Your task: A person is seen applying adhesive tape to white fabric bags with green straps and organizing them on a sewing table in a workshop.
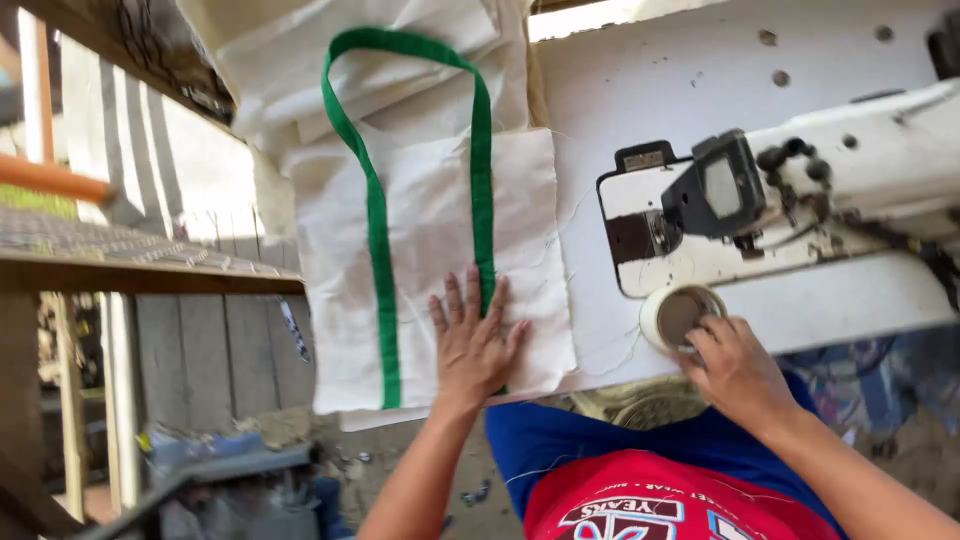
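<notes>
Bright daylight falls across a white worktable (pixel 700 60). To the left stand grey wooden planks (pixel 215 350) and a brown wooden beam (pixel 120 272). Below, the dirt floor (pixel 400 470) is littered with scraps.

Sewing machine (pixel 800 200) cut off right; green strap (pixel 377 250) partly under left hand (pixel 472 345)
</notes>
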